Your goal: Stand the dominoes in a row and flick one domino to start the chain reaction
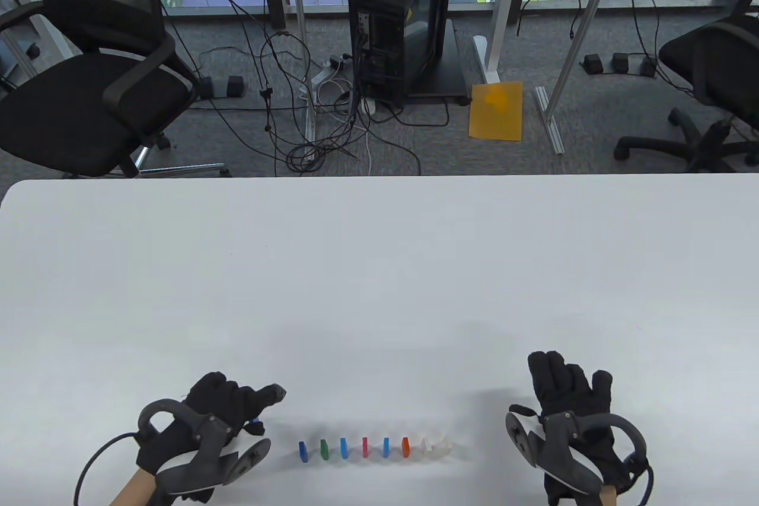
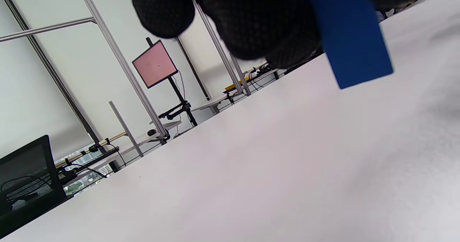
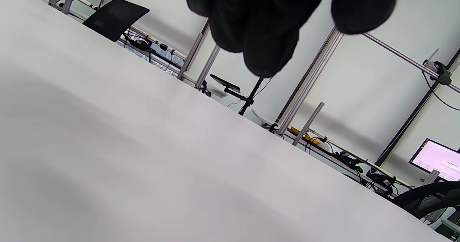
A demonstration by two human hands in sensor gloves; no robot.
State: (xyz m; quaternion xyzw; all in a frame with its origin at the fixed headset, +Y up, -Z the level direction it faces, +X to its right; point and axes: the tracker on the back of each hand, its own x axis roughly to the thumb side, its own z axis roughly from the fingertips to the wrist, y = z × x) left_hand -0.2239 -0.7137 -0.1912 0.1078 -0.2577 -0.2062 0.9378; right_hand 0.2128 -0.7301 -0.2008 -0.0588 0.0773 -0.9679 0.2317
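A row of small dominoes [image 1: 364,447] stands near the table's front edge: blue [image 1: 303,451], green [image 1: 324,449], blue, red, blue, orange [image 1: 406,446], then pale ones [image 1: 436,446] at the right end, too faint to tell if upright. My left hand [image 1: 264,411] is just left of the row and pinches a dark blue domino [image 1: 256,426]. That blue domino [image 2: 348,37] hangs from the gloved fingers [image 2: 251,23] above the table in the left wrist view. My right hand [image 1: 563,378] lies right of the row with straight fingers [image 3: 258,26] and holds nothing.
The white table [image 1: 379,269] stretches far beyond the row. Past its far edge are office chairs [image 1: 89,96], floor cables, a black computer case [image 1: 403,25] and an orange sheet [image 1: 497,111] on the carpet.
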